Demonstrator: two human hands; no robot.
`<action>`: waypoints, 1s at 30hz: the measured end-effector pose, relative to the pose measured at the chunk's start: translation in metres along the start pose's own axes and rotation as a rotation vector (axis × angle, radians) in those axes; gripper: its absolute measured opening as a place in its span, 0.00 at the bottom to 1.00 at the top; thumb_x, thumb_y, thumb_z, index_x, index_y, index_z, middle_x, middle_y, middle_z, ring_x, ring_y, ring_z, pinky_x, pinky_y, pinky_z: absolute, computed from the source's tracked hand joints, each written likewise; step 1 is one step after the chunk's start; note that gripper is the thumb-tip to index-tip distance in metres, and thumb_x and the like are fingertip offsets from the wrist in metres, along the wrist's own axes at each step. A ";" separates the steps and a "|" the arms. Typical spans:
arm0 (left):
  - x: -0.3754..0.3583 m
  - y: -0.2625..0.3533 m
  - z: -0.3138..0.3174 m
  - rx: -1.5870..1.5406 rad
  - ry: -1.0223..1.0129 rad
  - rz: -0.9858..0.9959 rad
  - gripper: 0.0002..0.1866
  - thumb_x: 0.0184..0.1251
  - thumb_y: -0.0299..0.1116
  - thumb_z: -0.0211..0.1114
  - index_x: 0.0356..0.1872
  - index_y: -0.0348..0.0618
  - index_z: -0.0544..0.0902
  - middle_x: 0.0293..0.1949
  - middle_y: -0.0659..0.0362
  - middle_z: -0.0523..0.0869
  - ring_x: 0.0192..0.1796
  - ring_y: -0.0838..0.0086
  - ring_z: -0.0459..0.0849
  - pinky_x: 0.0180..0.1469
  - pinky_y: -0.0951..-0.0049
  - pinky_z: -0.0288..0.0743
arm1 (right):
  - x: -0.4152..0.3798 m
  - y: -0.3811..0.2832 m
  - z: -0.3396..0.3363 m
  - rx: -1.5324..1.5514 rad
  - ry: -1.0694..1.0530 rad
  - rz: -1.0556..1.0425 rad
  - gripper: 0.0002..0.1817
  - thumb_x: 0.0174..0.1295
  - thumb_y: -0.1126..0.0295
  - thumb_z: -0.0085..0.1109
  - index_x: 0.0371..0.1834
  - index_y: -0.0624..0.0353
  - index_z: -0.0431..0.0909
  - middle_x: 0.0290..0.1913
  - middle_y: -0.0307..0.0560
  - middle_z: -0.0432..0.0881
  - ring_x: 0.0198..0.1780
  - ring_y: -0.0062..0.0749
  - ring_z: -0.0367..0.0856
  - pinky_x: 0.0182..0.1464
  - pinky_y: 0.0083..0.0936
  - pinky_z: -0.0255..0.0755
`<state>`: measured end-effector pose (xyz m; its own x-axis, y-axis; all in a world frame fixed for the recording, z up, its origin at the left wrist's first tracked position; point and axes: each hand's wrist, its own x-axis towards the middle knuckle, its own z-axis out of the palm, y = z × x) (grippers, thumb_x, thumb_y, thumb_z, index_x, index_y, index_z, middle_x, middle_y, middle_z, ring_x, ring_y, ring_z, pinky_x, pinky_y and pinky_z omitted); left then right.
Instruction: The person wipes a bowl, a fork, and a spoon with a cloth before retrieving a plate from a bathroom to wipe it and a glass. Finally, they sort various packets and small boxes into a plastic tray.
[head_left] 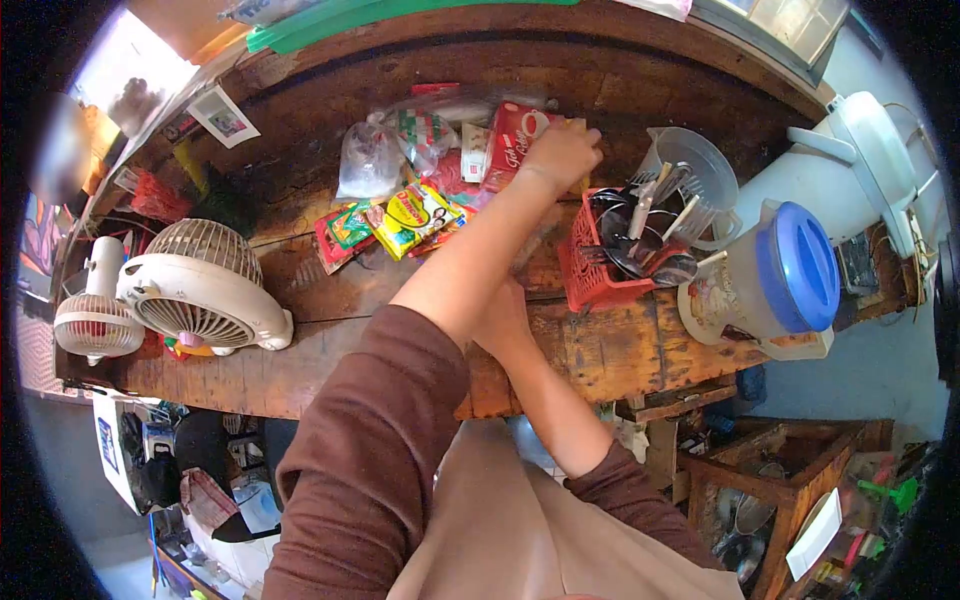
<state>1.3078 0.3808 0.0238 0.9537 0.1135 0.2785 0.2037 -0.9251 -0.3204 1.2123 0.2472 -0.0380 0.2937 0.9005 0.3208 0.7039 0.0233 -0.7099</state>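
Observation:
My left hand (562, 155) reaches to the back of the wooden table, its fingers curled at the right side of a red tea box (515, 140). Left of the box stand a small cream-coloured pack (474, 152) and a clear plastic bag of white contents (370, 160). Several sachets lie in front, among them a yellow sachet (412, 218) and a green and red sachet (348, 236). My right hand (503, 318) is low over the table, crossed under my left forearm; its fingers are hidden behind that arm.
A red basket (590, 265) of cutlery stands right of my hands, near a clear plastic container (715, 165) and a blue-lidded jug (800, 265). A large pale flask (835, 180) lies behind. Two fans, a larger white fan (200, 290) and a smaller fan (100, 310), occupy the left end.

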 end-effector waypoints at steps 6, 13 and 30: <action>-0.021 -0.005 -0.007 -0.388 0.326 -0.289 0.08 0.53 0.31 0.52 0.32 0.43 0.78 0.40 0.53 0.75 0.48 0.60 0.73 0.45 0.63 0.70 | 0.000 -0.005 -0.005 0.124 0.044 -0.095 0.18 0.47 0.64 0.58 0.40 0.61 0.74 0.38 0.57 0.78 0.42 0.50 0.76 0.40 0.39 0.71; -0.120 0.027 -0.071 -1.247 0.820 -0.735 0.04 0.52 0.25 0.55 0.26 0.35 0.71 0.32 0.55 0.81 0.28 0.77 0.75 0.31 0.76 0.70 | -0.010 0.004 0.002 -0.078 0.138 -0.237 0.10 0.52 0.69 0.51 0.36 0.62 0.75 0.37 0.54 0.77 0.44 0.46 0.74 0.44 0.37 0.71; -0.566 0.151 -0.049 -0.862 0.086 -1.437 0.09 0.54 0.25 0.55 0.37 0.37 0.75 0.32 0.50 0.78 0.35 0.56 0.78 0.37 0.65 0.71 | -0.168 -0.118 0.095 0.187 -0.542 -0.026 0.14 0.48 0.75 0.57 0.40 0.56 0.70 0.36 0.51 0.78 0.36 0.47 0.77 0.36 0.34 0.71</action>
<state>0.7883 0.1596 -0.1376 0.0937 0.9937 -0.0610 0.6393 -0.0131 0.7689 1.0182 0.1345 -0.0676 -0.1306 0.9914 0.0070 0.5656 0.0803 -0.8207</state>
